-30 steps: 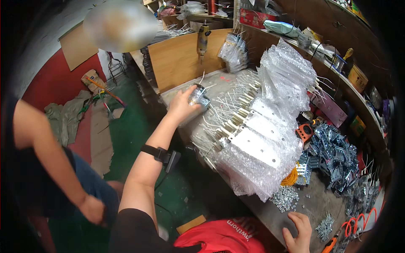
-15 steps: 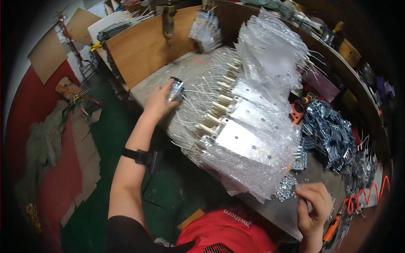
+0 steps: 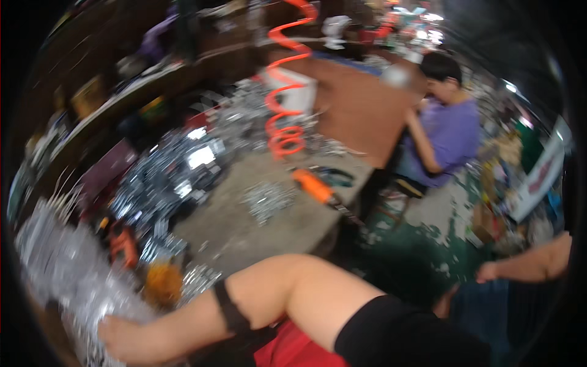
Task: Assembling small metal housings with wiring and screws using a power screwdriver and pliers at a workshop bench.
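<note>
Bags of shiny clear plastic (image 3: 58, 269) lie in a big pile at the left edge of the table (image 3: 269, 226), low in the head view. They look silver and crinkly, with small metal parts inside, but the picture is blurry. One hand (image 3: 131, 339) rests on the bottom of the pile, touching the bags. Its arm crosses the picture from the right, with a black band (image 3: 231, 309) round the wrist. I cannot tell which hand it is. The fingers are flat and spread on the bags, not squeezing anything. I cannot see the other hand.

Near the pile are two orange things (image 3: 125, 244) and a heap of small shiny metal pieces (image 3: 171, 177). Further along the table is a little heap of screws (image 3: 266, 199), one orange power tool (image 3: 315, 186) and one curly orange hose (image 3: 284, 92) hanging down. Behind them stands a brown board (image 3: 358, 119).

One person in a purple shirt (image 3: 446, 131) sits past the table. Another person's arm (image 3: 529, 263) shows at the right edge
</note>
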The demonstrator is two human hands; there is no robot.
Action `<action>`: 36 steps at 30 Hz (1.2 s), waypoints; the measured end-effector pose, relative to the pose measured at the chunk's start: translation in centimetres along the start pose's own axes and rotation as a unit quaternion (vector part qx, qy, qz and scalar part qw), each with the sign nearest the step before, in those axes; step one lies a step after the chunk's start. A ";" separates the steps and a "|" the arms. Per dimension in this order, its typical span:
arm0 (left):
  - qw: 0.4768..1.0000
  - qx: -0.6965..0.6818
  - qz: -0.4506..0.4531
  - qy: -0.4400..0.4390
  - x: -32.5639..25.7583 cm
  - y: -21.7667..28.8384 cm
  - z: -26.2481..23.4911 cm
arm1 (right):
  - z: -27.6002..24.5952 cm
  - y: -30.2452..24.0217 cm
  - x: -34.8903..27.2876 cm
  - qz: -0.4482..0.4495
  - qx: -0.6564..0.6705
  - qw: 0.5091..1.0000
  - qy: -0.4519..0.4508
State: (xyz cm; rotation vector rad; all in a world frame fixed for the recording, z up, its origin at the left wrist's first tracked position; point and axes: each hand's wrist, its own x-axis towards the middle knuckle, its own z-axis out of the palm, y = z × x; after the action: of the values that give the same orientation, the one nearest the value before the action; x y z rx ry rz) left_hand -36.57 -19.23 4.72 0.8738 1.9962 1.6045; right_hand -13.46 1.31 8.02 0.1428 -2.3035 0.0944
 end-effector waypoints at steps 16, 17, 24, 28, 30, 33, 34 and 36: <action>0.913 -0.328 0.158 -0.182 0.5 5.2 22.2 | -8.0 0.1 -2.7 0.362 0.482 0.764 0.233; 0.908 -0.341 0.162 -0.182 -0.7 6.0 23.2 | -8.8 -0.8 -4.0 0.337 0.499 0.747 0.283; 0.932 -0.246 0.233 -0.126 -17.6 21.7 30.8 | -13.6 -5.1 -10.6 0.351 0.448 0.804 0.172; 0.915 -0.356 0.132 -0.137 -13.5 16.4 33.0 | -17.3 -3.2 -13.7 0.404 0.347 0.837 0.124; 0.919 -0.341 0.090 -0.176 -12.8 16.1 33.2 | -18.6 -1.2 -16.0 0.339 0.249 0.907 -0.024; 0.909 -0.337 -0.024 -0.245 -11.2 13.9 32.3 | -20.2 4.2 -19.7 0.332 0.259 0.905 -0.064; 0.900 -0.347 -0.060 -0.258 -11.1 13.2 32.2 | -21.6 6.4 -19.9 0.488 0.361 0.795 -0.012; 0.870 -0.370 -0.140 -0.295 -11.0 12.3 33.1 | -23.3 12.9 -21.7 0.585 0.198 0.787 0.011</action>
State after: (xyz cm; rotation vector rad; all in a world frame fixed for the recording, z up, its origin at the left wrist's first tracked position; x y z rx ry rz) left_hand -3.87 -2.30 8.25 0.6119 0.9121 1.5006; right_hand 16.32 18.33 7.25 -1.0893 -1.9660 1.1896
